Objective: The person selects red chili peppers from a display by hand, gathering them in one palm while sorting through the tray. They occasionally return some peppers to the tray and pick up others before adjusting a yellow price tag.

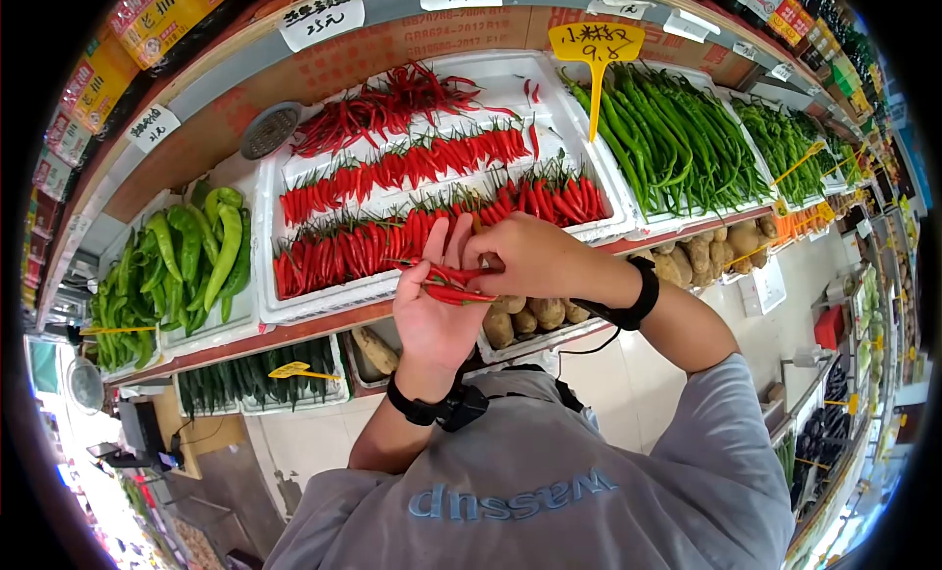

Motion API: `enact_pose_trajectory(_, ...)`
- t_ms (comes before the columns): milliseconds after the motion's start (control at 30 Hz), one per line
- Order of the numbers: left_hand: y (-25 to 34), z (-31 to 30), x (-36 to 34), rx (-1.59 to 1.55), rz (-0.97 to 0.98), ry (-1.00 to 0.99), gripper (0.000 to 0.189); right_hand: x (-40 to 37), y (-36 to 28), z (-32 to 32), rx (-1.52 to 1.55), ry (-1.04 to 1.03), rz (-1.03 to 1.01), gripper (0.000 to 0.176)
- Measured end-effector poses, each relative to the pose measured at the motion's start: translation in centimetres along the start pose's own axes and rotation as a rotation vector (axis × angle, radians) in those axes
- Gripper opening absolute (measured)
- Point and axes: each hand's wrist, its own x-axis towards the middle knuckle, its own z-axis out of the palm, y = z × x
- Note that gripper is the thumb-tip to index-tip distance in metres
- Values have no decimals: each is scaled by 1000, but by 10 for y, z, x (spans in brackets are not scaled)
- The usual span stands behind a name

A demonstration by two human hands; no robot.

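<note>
The left hand is raised with its palm open and fingers mostly straight. A few loose red chillies lie across it, though whether the thumb pins them is hard to tell. The right hand touches the left, its fingertips pinched on the ends of those chillies. Just behind both hands, a white tray holds rows of red chillies on the shelf, with green peppers to its left and long green chillies to its right.
</note>
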Motion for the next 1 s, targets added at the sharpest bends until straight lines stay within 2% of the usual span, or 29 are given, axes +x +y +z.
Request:
enact_pose_trajectory(100, 2, 0, 0, -6, -35, -85, 50, 5, 3, 7, 59, -21, -84, 19)
enact_pose_trajectory(200, 3, 1, 0, 7, -14, -55, 50, 9, 0, 5, -24, 11, -78, 19)
enact_pose_trajectory(333, 13, -4, 1, 51, 26, 3, 50, 14, 7, -19, -157, 54, -193, 15)
enact_pose_trajectory(467, 23, -8, 3, 4, 10, 48, 41, 25, 24, -56, -520, 332, -90, 13)
enact_pose_trajectory(500, 24, -11, 3, -35, -3, 35, 36, 30, 36, -64, -522, 377, -76, 15)
enact_pose_trajectory(567, 25, -13, 3, -44, -29, 39, 34, 44, 76, -75, -704, 359, 116, 18)
enact_pose_trajectory(667, 25, -14, 0, -53, -75, 43, 32, 70, 158, -83, -771, 300, 217, 25)
enact_pose_trajectory(700, 26, -14, 0, -53, -102, 42, 32, 81, 177, -87, -756, 205, 305, 25)
enact_pose_trajectory(733, 27, -15, -1, -54, -101, 43, 32, 88, 186, -90, -739, 109, 393, 25)
enact_pose_trajectory(767, 27, -15, -1, -49, -107, 29, 31, 93, 181, -94, -739, 108, 393, 25)
enact_pose_trajectory(833, 29, -14, -3, -41, -113, 15, 31, 106, 162, -103, -261, -93, 784, 23)
enact_pose_trajectory(1000, 35, -9, -11, -12, -108, 27, 29, 114, 184, -98, 40, -42, 933, 13)
